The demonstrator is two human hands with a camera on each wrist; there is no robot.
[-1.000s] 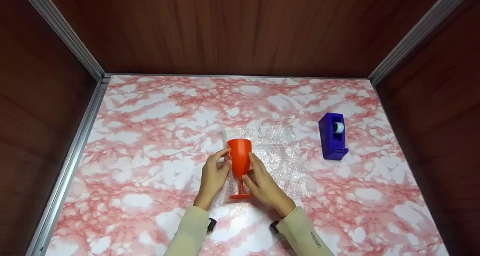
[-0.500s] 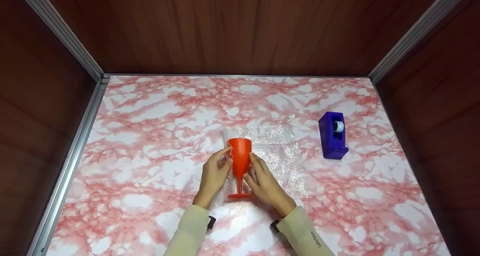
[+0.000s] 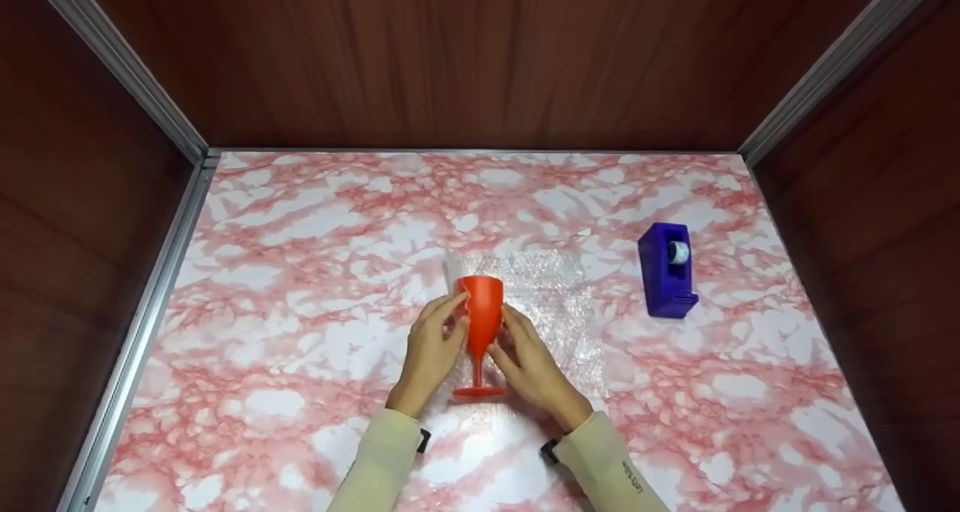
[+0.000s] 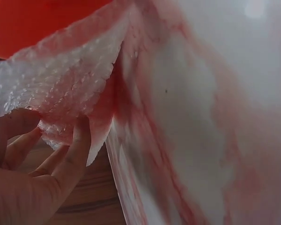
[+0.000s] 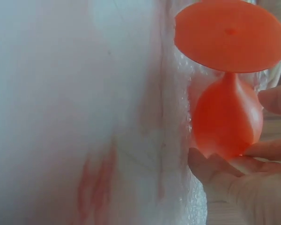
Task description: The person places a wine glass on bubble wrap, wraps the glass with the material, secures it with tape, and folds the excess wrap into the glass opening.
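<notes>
An orange-red goblet (image 3: pixel 484 313) lies on its side over a sheet of clear bubble wrap (image 3: pixel 562 324), its foot towards the person. My left hand (image 3: pixel 431 350) pinches the wrap's left edge and holds it up against the side of the bowl. In the left wrist view, the raised bubble wrap (image 4: pixel 61 79) slants between the fingers and the red goblet (image 4: pixel 33 23). My right hand (image 3: pixel 536 369) grips the goblet from the right, fingers on the bowl and thumb near the stem. In the right wrist view, the goblet's round foot (image 5: pixel 232 37) faces the camera.
A purple tape dispenser (image 3: pixel 664 272) with a roll of tape stands to the right on the pink-and-white marbled table (image 3: pixel 300 272). Dark wooden panels (image 3: pixel 480 61) with metal edge rails rise at the back and both sides.
My left hand has moved a little to the right, bringing the wrap's edge further over the bowl. The goblet's foot has shifted slightly left. My right hand keeps its grip.
</notes>
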